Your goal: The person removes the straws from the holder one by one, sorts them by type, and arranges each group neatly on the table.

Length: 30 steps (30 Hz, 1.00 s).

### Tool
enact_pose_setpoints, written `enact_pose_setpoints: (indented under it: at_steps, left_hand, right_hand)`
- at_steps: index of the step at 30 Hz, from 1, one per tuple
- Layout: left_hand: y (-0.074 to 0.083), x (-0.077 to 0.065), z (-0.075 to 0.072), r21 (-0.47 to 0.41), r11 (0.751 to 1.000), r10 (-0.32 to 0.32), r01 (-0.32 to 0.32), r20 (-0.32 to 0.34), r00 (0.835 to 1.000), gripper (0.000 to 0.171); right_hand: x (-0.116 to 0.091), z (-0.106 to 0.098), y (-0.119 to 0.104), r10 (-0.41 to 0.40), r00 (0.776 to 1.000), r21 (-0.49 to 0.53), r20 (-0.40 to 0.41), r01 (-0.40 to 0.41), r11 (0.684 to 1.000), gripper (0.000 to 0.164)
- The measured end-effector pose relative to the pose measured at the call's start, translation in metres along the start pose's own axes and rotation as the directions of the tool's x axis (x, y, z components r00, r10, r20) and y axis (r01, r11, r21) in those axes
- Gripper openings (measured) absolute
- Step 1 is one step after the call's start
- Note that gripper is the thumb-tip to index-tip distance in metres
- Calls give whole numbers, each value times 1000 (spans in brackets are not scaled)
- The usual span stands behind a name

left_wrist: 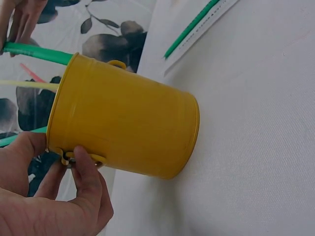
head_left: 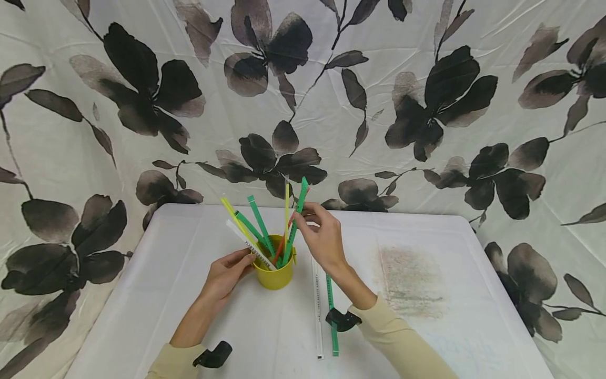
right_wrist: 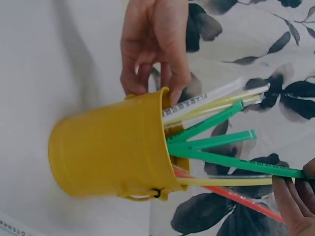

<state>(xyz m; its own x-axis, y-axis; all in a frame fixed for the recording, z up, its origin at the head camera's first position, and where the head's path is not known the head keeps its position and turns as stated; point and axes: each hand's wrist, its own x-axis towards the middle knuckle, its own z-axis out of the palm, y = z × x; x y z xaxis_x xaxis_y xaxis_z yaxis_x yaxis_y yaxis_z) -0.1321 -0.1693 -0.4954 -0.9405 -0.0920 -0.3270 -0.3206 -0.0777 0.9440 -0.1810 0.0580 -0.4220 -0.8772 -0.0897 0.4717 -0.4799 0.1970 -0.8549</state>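
Observation:
A small yellow bucket [head_left: 274, 279] stands upright on the table, holding several long slim wrapped straws in green, white, yellow and red. My left hand [head_left: 228, 276] grips the bucket at its left side, with thumb and fingers around the rim and the small side handle mount [left_wrist: 83, 157]. My right hand [head_left: 322, 234] pinches a green wrapped straw [head_left: 300, 202] near its upper part; its lower end is inside the bucket. A white wrapped straw [right_wrist: 197, 102] leans out on the left hand's side. Beside the right hand's straw rise a yellow straw [right_wrist: 231, 182] and a red straw [right_wrist: 243, 200].
On the white table [head_left: 142, 295], a white wrapped straw [head_left: 317, 310] and a green wrapped straw [head_left: 329, 295] lie side by side, right of the bucket. A brownish smudged patch [head_left: 412, 281] marks the tabletop farther right. Flower-patterned cloth [head_left: 355, 131] hangs behind.

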Motion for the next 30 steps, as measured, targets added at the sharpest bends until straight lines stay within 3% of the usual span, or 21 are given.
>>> enact_pose_setpoints:
  at_steps: [8,15,23,30]
  left_hand:
    - [1,0,0,29,999,-16,16,-13,1000,47]
    - [0,1,0,31,999,-14,14,-10,1000,46]
    - [1,1,0,36,999,-9,9,-9,1000,46]
    - [1,-1,0,36,999,-7,7,-2,1000,47]
  right_hand:
    - [0,-19,-3,53,999,60,-11,-53,997,26]
    - [1,-36,-5,79,997,115,-27,-75,991,22]
    - [-5,-53,1,139,990,164,23,-141,976,23]
    - [-18,-69,16,213,974,132,81,-222,966,24]
